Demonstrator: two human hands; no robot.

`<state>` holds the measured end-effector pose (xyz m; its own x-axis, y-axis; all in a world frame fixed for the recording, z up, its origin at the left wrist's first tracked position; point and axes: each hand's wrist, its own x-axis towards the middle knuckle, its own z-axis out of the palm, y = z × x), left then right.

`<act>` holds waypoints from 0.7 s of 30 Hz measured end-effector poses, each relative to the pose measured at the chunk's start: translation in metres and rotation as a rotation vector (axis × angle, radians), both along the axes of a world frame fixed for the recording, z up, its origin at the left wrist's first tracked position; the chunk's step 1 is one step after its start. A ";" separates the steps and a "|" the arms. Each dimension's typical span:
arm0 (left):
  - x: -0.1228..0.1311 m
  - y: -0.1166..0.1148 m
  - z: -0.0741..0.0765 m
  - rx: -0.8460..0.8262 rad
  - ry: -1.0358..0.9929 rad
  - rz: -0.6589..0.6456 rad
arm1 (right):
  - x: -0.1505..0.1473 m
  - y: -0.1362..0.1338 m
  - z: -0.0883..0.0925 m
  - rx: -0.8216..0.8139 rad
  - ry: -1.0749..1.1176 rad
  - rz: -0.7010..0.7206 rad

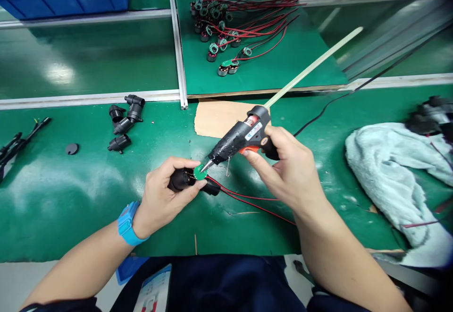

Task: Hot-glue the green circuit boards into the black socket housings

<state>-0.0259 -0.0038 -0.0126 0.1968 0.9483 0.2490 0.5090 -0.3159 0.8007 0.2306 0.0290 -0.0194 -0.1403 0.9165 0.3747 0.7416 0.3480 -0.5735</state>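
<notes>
My left hand (164, 184), a blue band on its wrist, is closed round a black cylindrical housing (180, 180). A round green circuit board (200, 172) sits at the housing's end, between thumb and fingers. Red and black wires (244, 198) run from it to the right. In my right hand (292, 170) is a black hot glue gun (231, 141) with an orange trigger, its metal tip at the board. Whether the tip touches the board I cannot tell. A long pale glue stick (314, 69) sticks out of the gun's back.
Several black plastic fittings (123, 123) and a dark disc (72, 149) lie to the left. Wired motors (222, 69) rest on the raised green board behind. A piece of cardboard (212, 118) lies under the gun. A pale towel (375, 161) lies right; a blue bin (71, 0) stands far left.
</notes>
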 end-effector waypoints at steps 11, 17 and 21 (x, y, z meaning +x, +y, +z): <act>0.003 0.001 0.002 -0.035 -0.007 0.031 | -0.002 -0.023 0.006 0.353 -0.341 -0.197; 0.001 0.000 0.002 0.024 -0.004 -0.029 | 0.021 0.003 -0.014 0.049 -0.400 -0.313; -0.001 0.001 -0.002 0.085 -0.015 -0.081 | 0.041 0.020 -0.021 -0.112 -0.400 -0.331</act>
